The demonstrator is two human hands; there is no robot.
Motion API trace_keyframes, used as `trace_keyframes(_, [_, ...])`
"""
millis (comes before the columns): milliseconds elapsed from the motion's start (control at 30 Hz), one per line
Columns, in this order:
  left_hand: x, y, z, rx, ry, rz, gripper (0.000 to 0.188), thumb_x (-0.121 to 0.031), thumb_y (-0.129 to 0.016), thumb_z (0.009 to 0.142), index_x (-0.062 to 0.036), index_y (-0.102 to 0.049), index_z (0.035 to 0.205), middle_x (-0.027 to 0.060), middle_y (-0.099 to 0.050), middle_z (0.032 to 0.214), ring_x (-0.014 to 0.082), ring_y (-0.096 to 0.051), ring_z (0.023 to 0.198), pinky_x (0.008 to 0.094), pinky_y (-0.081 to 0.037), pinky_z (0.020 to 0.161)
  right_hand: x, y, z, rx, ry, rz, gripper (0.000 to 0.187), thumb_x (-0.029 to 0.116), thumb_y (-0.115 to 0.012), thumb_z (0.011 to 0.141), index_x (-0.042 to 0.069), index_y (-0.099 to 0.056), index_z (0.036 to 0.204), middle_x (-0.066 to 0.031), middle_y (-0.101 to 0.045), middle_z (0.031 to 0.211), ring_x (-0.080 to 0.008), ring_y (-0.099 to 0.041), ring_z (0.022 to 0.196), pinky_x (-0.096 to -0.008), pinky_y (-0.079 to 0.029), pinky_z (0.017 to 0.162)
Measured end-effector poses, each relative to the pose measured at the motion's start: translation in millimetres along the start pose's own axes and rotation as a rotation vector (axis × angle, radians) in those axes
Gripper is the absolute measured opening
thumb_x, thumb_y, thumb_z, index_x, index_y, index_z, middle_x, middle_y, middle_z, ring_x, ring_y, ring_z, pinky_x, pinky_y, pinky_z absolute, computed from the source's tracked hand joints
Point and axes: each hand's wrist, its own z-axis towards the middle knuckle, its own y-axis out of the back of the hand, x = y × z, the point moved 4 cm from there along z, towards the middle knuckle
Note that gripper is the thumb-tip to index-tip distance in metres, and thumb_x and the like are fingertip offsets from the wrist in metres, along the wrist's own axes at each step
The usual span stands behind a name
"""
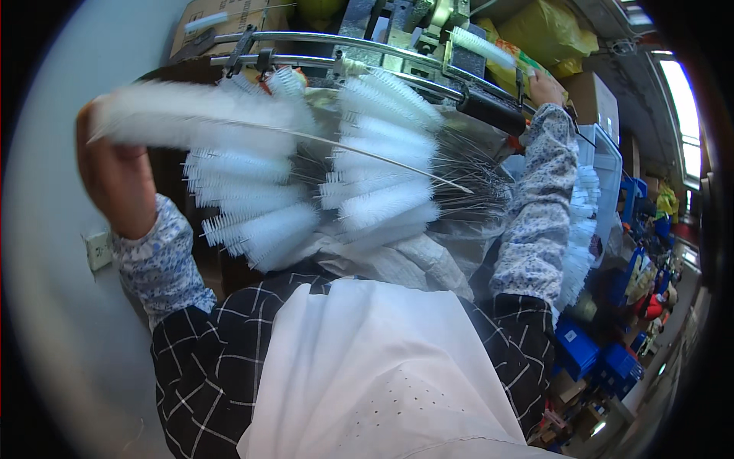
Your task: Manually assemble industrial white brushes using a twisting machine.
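Note:
In my raised left hand (pixel 116 180) is a white bottle brush (pixel 199 115), gripped at its bristled end. Its bare twisted wire slants down to the right over a pile of similar white brushes (pixel 382 145), whose wires bunch toward the right. Farther off, my right hand (pixel 544 89) is closed at the wire end of another white bottle brush (pixel 482 47), beside the metal machine (pixel 405 34); its fingertips show only small. More brushes (pixel 248 176) lie in a second stack below the brush in my left hand.
Steel rods (pixel 329 38) and a black cylinder (pixel 493 113) cross in front of the machine. Yellow bags (pixel 543 34) and a cardboard box (pixel 596 99) stand at the far right. A pale crate (pixel 604 164) is beyond my right arm. The wall (pixel 61 191) is close on the left.

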Motion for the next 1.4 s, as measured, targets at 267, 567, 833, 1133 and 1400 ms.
trace_keyframes(267, [-16.2,-68.1,-7.5,0.537,0.205,-0.421,0.021,-0.018,-0.036,0.085,-0.0008,-0.039,0.096,0.0114,-0.049,0.092,0.0178,-0.056,0.072,0.0316,-0.052,0.061,41.0,107.9,-83.8,0.457,0.162,0.704,0.028,0.022,-0.047,0.080,0.006,-0.053,0.102,-0.0085,-0.053,0.100,-0.0188,-0.048,0.094,-0.0264,-0.036,0.082])
trace_keyframes(567, [-29.2,-124.9,-48.3,0.704,0.150,-0.367,0.021,-0.018,-0.041,0.084,-0.0008,-0.038,0.096,0.0084,-0.046,0.093,0.0128,-0.049,0.079,0.0250,-0.044,0.067,265.7,157.7,-184.0,0.729,0.562,0.984,0.039,0.024,-0.050,0.079,0.005,-0.040,0.112,-0.0116,-0.050,0.103,-0.0221,-0.050,0.092,-0.0331,-0.039,0.081])
trace_keyframes(833, [19.8,-17.1,-39.0,0.656,-0.050,0.467,0.019,-0.017,-0.046,0.082,-0.0036,-0.041,0.094,0.0039,-0.044,0.072,0.0113,-0.041,0.060,0.0238,-0.036,0.056,145.3,74.5,-87.6,-0.194,0.201,0.069,0.028,0.021,-0.053,0.074,0.021,-0.052,0.103,-0.0017,-0.057,0.084,-0.0207,-0.049,0.079,-0.0337,-0.035,0.074])
trace_keyframes(1133, [59.8,-9.0,-68.2,0.658,0.258,0.436,0.010,-0.010,-0.048,0.079,-0.0013,-0.045,0.082,0.0023,-0.042,0.062,0.0086,-0.037,0.055,0.0221,-0.033,0.049,149.4,48.6,-66.0,-0.052,0.148,0.053,0.027,0.026,-0.047,0.078,0.024,-0.051,0.105,0.0001,-0.056,0.089,-0.0183,-0.047,0.085,-0.0329,-0.031,0.078])
trace_keyframes(1400, [56.4,-5.5,-60.9,0.486,0.137,0.535,0.008,-0.005,-0.039,0.081,-0.0015,-0.044,0.087,0.0067,-0.049,0.071,0.0137,-0.046,0.063,0.0244,-0.038,0.058,149.2,42.1,-59.5,-0.043,0.235,0.072,0.028,0.022,-0.044,0.080,0.026,-0.050,0.107,0.0007,-0.054,0.093,-0.0175,-0.046,0.088,-0.0328,-0.030,0.080])
